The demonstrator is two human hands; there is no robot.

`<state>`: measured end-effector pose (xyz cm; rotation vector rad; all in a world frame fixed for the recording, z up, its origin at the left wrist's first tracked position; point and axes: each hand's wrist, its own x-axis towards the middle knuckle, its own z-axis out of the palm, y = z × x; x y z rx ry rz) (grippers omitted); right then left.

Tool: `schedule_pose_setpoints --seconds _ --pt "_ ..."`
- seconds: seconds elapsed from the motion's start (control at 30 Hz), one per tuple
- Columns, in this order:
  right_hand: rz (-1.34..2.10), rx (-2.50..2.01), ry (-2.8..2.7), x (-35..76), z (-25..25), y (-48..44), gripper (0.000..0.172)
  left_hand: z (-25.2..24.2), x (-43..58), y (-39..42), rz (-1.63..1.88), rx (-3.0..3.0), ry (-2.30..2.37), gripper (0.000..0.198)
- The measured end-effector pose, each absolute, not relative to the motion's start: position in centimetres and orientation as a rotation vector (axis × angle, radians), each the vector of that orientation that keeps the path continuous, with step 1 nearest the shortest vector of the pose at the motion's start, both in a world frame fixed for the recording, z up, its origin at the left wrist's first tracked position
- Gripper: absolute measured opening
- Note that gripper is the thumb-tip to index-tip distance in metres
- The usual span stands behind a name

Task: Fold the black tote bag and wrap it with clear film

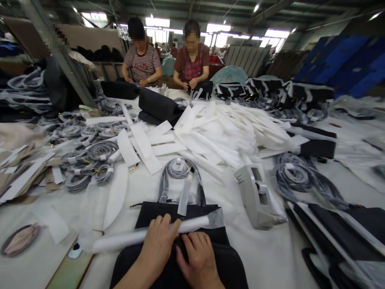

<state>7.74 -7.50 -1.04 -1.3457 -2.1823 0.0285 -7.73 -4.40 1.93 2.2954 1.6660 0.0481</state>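
A black handbag (230, 265) lies in front of me, its handles (164, 186) wrapped in clear film and pointing away. Across it rests a long white foam roll (120, 241) with clear plastic at its right end. My left hand (161, 239) is closed over the middle of that roll, fingers curled. Close beside it, my right hand (200, 255) grips the bag just below the roll, fingers bent and thumb tucked toward the left; the fingertips are partly hidden. A wrapped, coiled strap (179, 167) sits between the handles, with a white strip (184, 194) hanging near it.
A grey tape dispenser (251, 204) stands to the right. White foam sheets (222, 132) are heaped ahead. Wrapped strap coils (102, 150) and cardboard strips (27, 176) lie left; black bags (339, 233) lie right. Two people (142, 62) work across the table.
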Motion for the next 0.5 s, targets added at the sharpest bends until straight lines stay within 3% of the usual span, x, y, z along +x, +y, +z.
schedule_pose_setpoints --seconds 0.2,0.4,0.5 --pt "-0.079 -1.265 -2.133 8.2 -1.0 -6.8 0.015 1.5 -7.3 -6.1 0.138 2.315 1.707 0.057" --pt "-0.148 -0.995 -2.15 8.8 -2.1 -5.3 0.013 0.7 -7.4 -6.4 0.347 2.213 1.716 0.023" --pt "-0.074 -1.015 -2.133 9.6 -1.1 -5.5 0.016 0.1 -7.4 -7.1 0.483 2.29 1.729 0.024"
